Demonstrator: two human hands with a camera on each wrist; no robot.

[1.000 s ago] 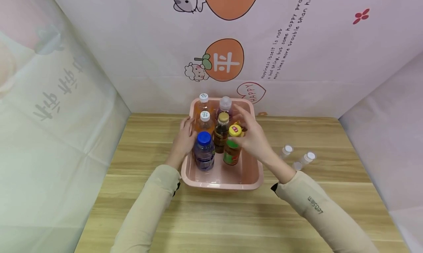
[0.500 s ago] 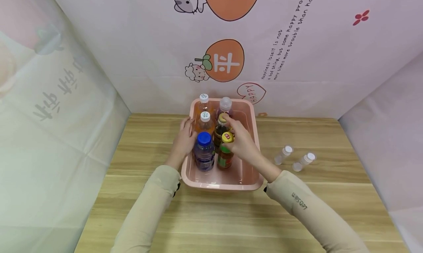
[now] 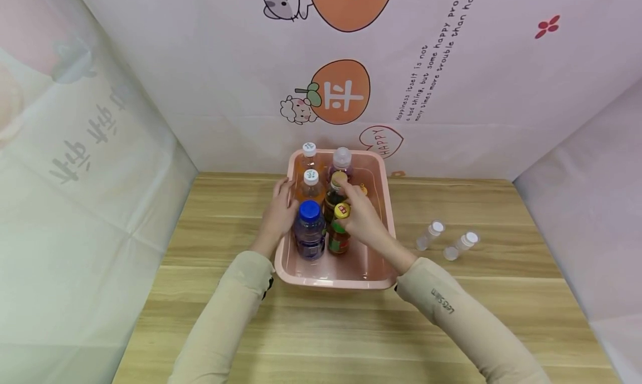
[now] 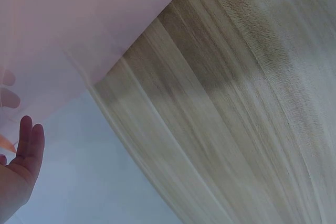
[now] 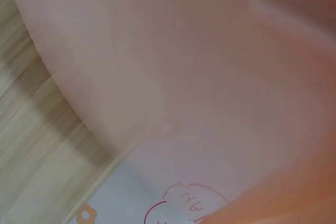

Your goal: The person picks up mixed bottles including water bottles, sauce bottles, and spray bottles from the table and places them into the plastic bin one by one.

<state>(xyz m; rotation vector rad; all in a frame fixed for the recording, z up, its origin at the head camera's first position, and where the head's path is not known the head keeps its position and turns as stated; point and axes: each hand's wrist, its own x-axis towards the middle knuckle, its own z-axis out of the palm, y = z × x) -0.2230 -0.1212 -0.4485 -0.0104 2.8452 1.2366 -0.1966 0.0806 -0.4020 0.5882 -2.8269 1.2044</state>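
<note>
In the head view, my left hand (image 3: pixel 277 214) rests on the left rim of a pink basin (image 3: pixel 333 282); two of its fingers (image 4: pixel 30 148) look straight in the left wrist view. My right hand (image 3: pixel 362 217) holds a yellow-capped drink bottle (image 3: pixel 339 240) with a green label, upright inside the basin beside a blue-capped bottle (image 3: pixel 310 236). The right index fingertip is by the gold cap of a dark drink bottle (image 3: pixel 333 200). Two white-capped orange drink bottles (image 3: pixel 311 190) stand along the left side, and a clear-capped purple bottle (image 3: pixel 342 160) at the back.
A small orange-yellow item (image 3: pixel 363 189) lies inside the basin, mostly hidden by the right hand. On the wooden table (image 3: pixel 321 339), two small clear vials (image 3: pixel 430 234) lie at the right. A printed cloth wall (image 3: pixel 451 144) rises behind the basin.
The right hand has moved left with the yellow-capped bottle, bringing it close beside the blue-capped one. The left hand has kept its place on the basin's rim.
</note>
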